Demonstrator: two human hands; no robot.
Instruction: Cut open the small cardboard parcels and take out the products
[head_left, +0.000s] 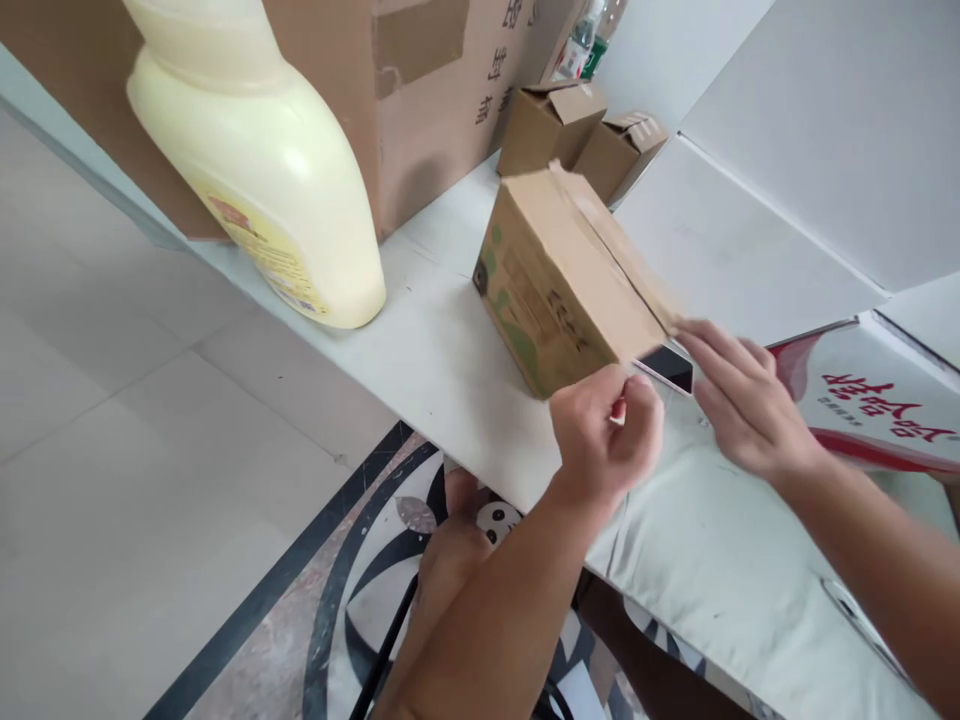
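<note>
A small brown cardboard box (562, 290) with green print and dark lettering stands on the pale tabletop. A raised strip or flap edge runs along its top. My left hand (600, 430) is curled closed at the near corner of the box; whatever its fingers hold, if anything, is hidden. My right hand (742, 400) has its fingers stretched out, slightly blurred, with the fingertips at the end of the box's top flap. Behind the hands, a dark flat phone-like object (667, 368) lies partly hidden by the box.
A large pale yellow bottle (300, 190) stands left, before a big carton (431, 120). Two small boxes (551, 125) and clear bottles (585, 45) are at the back. A red-and-white printed box (877, 390) sits right. The table's edge (360, 385) runs diagonally above a tiled floor.
</note>
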